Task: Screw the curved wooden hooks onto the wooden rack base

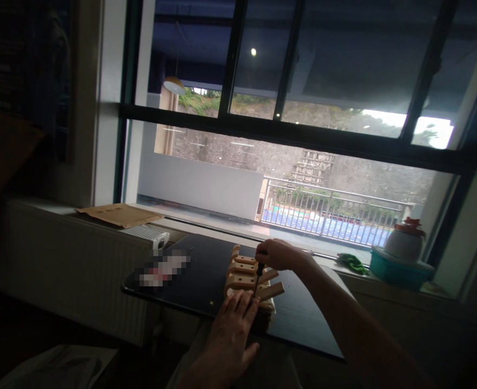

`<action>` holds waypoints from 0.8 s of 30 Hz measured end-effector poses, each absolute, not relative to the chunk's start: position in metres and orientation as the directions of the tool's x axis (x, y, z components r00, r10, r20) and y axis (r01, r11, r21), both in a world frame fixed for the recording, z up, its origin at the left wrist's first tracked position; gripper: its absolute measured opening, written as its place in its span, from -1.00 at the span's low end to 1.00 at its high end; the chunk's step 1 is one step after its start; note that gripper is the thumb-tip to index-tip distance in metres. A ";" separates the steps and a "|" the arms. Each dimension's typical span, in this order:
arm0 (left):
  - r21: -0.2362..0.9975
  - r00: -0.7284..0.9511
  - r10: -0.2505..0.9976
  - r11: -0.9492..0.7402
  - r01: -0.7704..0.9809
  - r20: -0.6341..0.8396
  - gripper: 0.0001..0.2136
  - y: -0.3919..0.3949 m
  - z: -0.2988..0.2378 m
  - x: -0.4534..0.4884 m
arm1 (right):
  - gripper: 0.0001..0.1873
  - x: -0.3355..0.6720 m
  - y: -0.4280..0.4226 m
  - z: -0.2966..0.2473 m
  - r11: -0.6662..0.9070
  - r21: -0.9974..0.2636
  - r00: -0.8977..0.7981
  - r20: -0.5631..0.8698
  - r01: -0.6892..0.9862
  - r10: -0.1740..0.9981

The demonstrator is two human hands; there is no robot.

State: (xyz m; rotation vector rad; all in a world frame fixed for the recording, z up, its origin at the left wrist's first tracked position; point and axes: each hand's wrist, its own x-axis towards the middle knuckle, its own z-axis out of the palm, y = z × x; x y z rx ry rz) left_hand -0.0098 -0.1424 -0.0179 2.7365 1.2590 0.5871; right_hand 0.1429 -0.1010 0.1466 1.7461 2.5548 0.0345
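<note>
My right hand (278, 255) is closed around the dark handle of a screwdriver (259, 271), which points down at a light wooden piece with curved hooks (244, 281). The thin shaft ends close to the fingertips of my left hand (232, 328). That hand lies flat, fingers stretched out, on the near end of the wooden piece, so this end is partly covered. Dark holes show in the hooked bars. Flat wooden strips (271, 292) stick out on the right side. Whether the screwdriver's tip sits in a screw is too small to tell.
The work lies on a black table (307, 319) by a window. A blurred-out item (163, 270) is on its left part. A brown envelope (119, 214) lies on the sill by a radiator (72, 265). At right stand a teal box (401, 270), a green cloth (352, 263) and a white container (404, 243).
</note>
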 end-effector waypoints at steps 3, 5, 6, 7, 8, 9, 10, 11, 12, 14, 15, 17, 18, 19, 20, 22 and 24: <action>0.217 0.594 0.742 -0.664 0.716 0.310 -0.27 -0.142 -0.020 -0.009 | -0.72 0.142 -0.100 0.142 0.354 0.055 -0.353 -0.017 0.934 0.935; 0.216 0.591 0.748 -0.658 0.722 0.302 -0.27 -0.142 -0.021 -0.009 | -0.71 0.141 -0.100 0.140 0.345 0.061 -0.345 -0.014 0.937 0.938; 0.215 0.589 0.751 -0.655 0.725 0.299 -0.27 -0.141 -0.022 -0.009 | -0.71 0.140 -0.101 0.140 0.340 0.064 -0.340 -0.014 0.938 0.940; 0.214 0.588 0.753 -0.652 0.727 0.296 -0.27 -0.141 -0.022 -0.009 | -0.71 0.140 -0.101 0.141 0.335 0.068 -0.335 -0.013 0.940 0.942; 0.213 0.588 0.753 -0.652 0.728 0.294 -0.27 -0.141 -0.022 -0.009 | -0.71 0.139 -0.102 0.141 0.330 0.072 -0.330 -0.014 0.941 0.944; 0.212 0.588 0.754 -0.651 0.729 0.293 -0.26 -0.140 -0.022 -0.010 | -0.71 0.139 -0.102 0.143 0.329 0.074 -0.329 -0.016 0.941 0.944; 0.212 0.590 0.752 -0.653 0.727 0.294 -0.26 -0.139 -0.022 -0.010 | -0.72 0.139 -0.102 0.144 0.331 0.075 -0.330 -0.021 0.941 0.944; 0.212 0.591 0.750 -0.655 0.725 0.296 -0.25 -0.138 -0.022 -0.010 | -0.72 0.139 -0.103 0.146 0.337 0.072 -0.335 -0.028 0.939 0.942; 0.212 0.593 0.748 -0.658 0.723 0.299 -0.25 -0.138 -0.022 -0.010 | -0.72 0.139 -0.103 0.149 0.345 0.067 -0.344 -0.036 0.936 0.938; 0.212 0.594 0.744 -0.662 0.719 0.306 -0.24 -0.136 -0.024 -0.010 | -0.71 0.140 -0.104 0.154 0.367 0.053 -0.365 -0.049 0.929 0.930; 0.212 0.595 0.743 -0.663 0.718 0.307 -0.25 -0.135 -0.024 -0.010 | -0.71 0.140 -0.105 0.156 0.378 0.046 -0.375 -0.053 0.925 0.925; 0.213 0.595 0.740 -0.666 0.715 0.315 -0.25 -0.135 -0.026 -0.010 | -0.71 0.140 -0.106 0.159 0.395 0.036 -0.393 -0.057 0.918 0.918; 0.215 0.592 0.739 -0.666 0.714 0.321 -0.25 -0.135 -0.026 -0.010 | -0.72 0.140 -0.106 0.160 0.401 0.034 -0.398 -0.059 0.916 0.915; 0.218 0.591 0.740 -0.665 0.714 0.323 -0.25 -0.135 -0.027 -0.010 | -0.73 0.139 -0.106 0.159 0.404 0.033 -0.402 -0.060 0.914 0.914; 0.221 0.589 0.741 -0.664 0.714 0.321 -0.25 -0.136 -0.027 -0.010 | -0.73 0.138 -0.106 0.159 0.407 0.034 -0.405 -0.058 0.913 0.913; 0.227 0.588 0.746 -0.660 0.716 0.311 -0.25 -0.137 -0.025 -0.011 | -0.73 0.137 -0.106 0.156 0.408 0.038 -0.406 -0.049 0.912 0.912; 0.231 0.592 0.747 -0.660 0.715 0.302 -0.25 -0.138 -0.023 -0.011 | -0.73 0.136 -0.104 0.153 0.403 0.045 -0.402 -0.035 0.914 0.915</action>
